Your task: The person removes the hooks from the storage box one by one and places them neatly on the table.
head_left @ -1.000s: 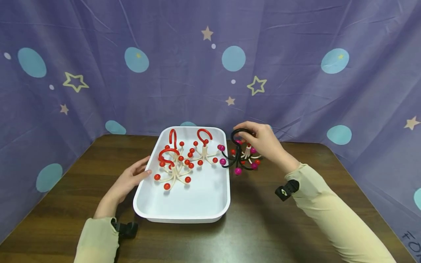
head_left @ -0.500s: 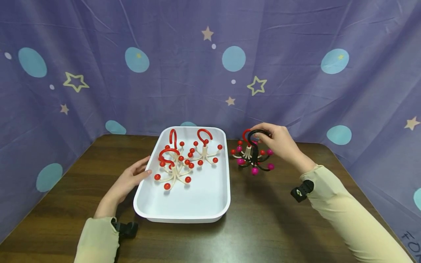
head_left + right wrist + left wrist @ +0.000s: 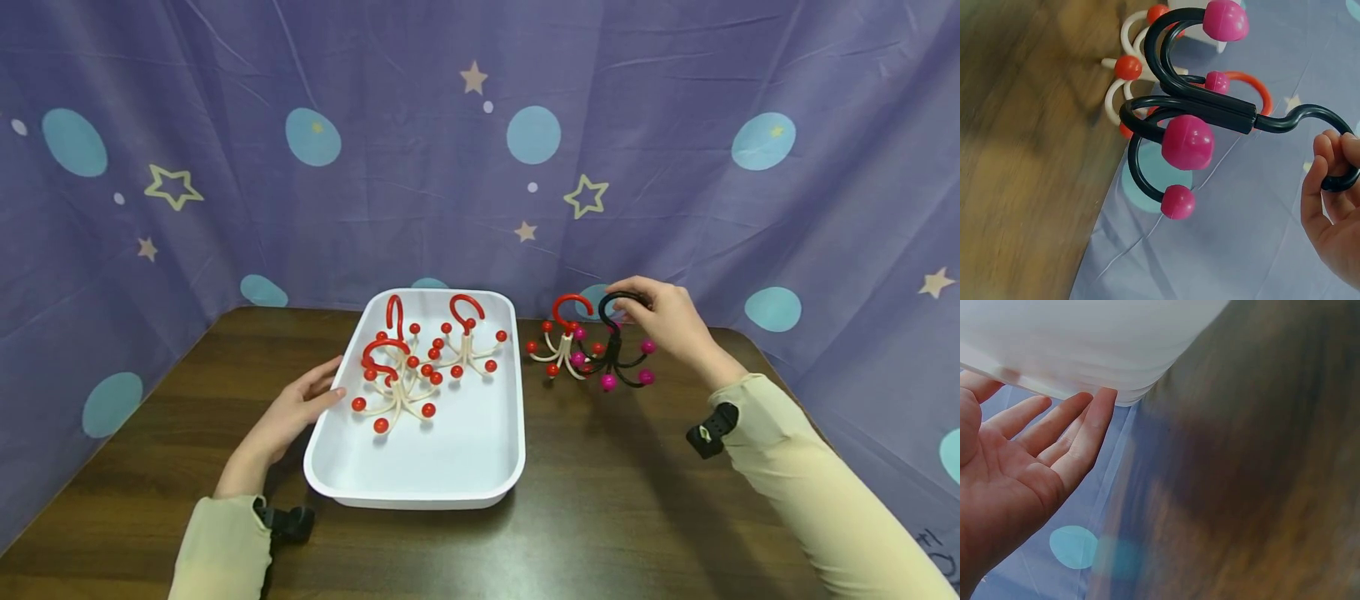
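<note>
Head view puts the black hook rack (image 3: 614, 353) with pink balls upright near the desk's far edge, toward the far right corner; its curled top is pinched between the thumb and fingers of the right hand (image 3: 667, 321); whether its lower prongs touch the desk (image 3: 600, 517), I cannot tell. Just left of it stands a cream rack (image 3: 566, 345) with a red hook and red balls; beyond that, the white tray (image 3: 420, 502) reaches toward the far edge, bearing three similar racks (image 3: 397, 392); the left hand (image 3: 303, 402) rests on its left rim, fingers extended and spread apart; a purple curtain (image 3: 420, 183) hangs behind.
</note>
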Motion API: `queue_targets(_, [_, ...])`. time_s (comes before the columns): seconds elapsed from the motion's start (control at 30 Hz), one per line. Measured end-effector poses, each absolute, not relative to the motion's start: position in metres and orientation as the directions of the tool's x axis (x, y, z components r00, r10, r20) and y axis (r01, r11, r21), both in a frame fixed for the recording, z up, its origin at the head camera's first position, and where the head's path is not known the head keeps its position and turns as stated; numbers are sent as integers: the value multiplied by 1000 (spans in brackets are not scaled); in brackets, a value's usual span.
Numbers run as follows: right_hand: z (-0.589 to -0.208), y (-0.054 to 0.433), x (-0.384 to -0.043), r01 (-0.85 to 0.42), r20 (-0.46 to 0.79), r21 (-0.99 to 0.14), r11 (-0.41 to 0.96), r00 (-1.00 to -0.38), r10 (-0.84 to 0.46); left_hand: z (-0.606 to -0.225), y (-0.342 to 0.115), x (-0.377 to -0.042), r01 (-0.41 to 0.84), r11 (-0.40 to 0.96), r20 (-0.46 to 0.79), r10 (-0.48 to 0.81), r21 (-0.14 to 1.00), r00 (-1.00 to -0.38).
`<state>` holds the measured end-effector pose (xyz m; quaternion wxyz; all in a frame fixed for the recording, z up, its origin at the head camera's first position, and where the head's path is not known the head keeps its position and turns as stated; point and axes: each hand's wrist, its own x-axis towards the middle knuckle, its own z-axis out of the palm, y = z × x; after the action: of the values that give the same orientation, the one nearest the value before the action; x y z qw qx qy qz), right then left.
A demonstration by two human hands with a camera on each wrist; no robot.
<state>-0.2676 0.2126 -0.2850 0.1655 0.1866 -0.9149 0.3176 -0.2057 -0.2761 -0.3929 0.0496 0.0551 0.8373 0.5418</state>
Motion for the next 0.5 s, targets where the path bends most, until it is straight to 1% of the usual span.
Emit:
queue_targets(0.23, [-290,222,-275,-408,422,-505,761,-885,-195,-394,-276,-205,30,408,-30,140,912,-990])
queue_targets(0.5, [-297,232,-282,-355,425,-515,780,-896,-127,-392,-276,-205,29,403,-31,143,915,-989])
